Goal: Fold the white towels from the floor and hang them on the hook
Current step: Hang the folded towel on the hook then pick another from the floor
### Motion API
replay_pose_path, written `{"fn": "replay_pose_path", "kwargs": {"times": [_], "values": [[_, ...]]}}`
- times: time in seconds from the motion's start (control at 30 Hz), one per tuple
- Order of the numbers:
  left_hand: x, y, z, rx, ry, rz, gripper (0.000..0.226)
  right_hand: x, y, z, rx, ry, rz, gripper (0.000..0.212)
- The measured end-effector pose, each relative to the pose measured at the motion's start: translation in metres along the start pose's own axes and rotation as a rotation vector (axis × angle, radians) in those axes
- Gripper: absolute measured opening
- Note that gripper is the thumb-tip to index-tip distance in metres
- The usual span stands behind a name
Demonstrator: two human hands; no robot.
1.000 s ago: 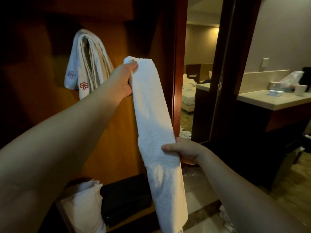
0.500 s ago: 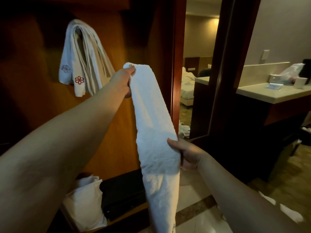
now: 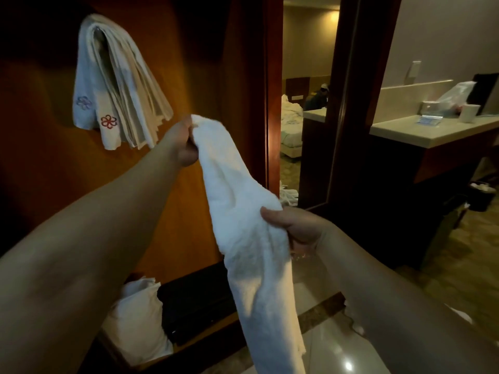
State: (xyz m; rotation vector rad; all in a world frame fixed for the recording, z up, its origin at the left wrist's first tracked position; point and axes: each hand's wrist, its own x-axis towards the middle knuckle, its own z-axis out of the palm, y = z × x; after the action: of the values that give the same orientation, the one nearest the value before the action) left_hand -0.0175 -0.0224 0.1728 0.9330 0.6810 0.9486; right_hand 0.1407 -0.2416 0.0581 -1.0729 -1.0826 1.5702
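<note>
Head view: left hand point(image 3: 179, 143) outstretched, grip pinching towel point(image 3: 243, 211) top (right hand point(image 3: 298, 229) clutches middle).

Left hand point(image 3: 180, 143) raised, arm outstretched, fingers pinched closed, right hand point(image 3: 298, 230) lower, fingers curled

White towel point(image 3: 243, 217) folded into a long narrow strip, hanging slanted, upper end high left, lower end trailing down; hanging towels point(image 3: 118, 85), white, some with flower embroidery, draped in a folded bunch high on the wooden wall.
</note>
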Motion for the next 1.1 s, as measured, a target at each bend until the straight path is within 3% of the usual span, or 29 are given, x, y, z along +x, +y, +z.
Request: {"fn": "replay_pose_path", "kwargs": {"times": [0.1,0.2,0.3,0.4,0.5,0.63,0.73,0.8,0.9,0.93,1.1], "values": [[-0.005,-0.031,-0.019,-0.002,-0.147,-0.131,0.065,-0.005,-0.016,0.004,0.073,0.041,-0.118,0.059],[-0.014,-0.069,-0.031,0.131,-0.161,-0.225,0.078,-0.005,-0.034,0.005,0.17,0.143,-0.233,0.07],[-0.033,-0.095,-0.027,0.271,-0.193,-0.173,0.074,-0.001,-0.05,0.004,0.216,0.316,-0.289,0.071],[-0.064,-0.107,-0.022,0.385,-0.181,-0.038,0.07,0.002,-0.055,0.005,0.22,0.424,-0.3,0.078],[-0.092,-0.117,-0.017,0.572,-0.08,0.275,0.064,0.004,-0.059,0.008,0.157,0.462,-0.348,0.074],[-0.118,-0.124,-0.004,0.747,-0.186,0.501,0.082,0.009,-0.067,0.016,0.022,0.438,-0.371,0.036],[-0.12,-0.123,0.007,0.848,-0.174,0.556,0.076,0.013,-0.074,0.026,-0.038,0.428,-0.376,0.024],[-0.121,-0.123,0.013,0.858,-0.124,0.564,0.07,0.014,-0.078,0.03,-0.088,0.45,-0.38,0.036],[-0.122,-0.125,0.02,0.866,-0.08,0.555,0.07,0.015,-0.087,0.042,-0.195,0.473,-0.395,0.093],[-0.122,-0.126,0.024,0.893,-0.064,0.551,0.074,0.016,-0.088,0.044,-0.244,0.474,-0.394,0.103],[-0.113,-0.127,0.039,0.955,-0.007,0.575,0.081,0.021,-0.093,0.044,-0.663,0.535,-0.321,0.093]]}}
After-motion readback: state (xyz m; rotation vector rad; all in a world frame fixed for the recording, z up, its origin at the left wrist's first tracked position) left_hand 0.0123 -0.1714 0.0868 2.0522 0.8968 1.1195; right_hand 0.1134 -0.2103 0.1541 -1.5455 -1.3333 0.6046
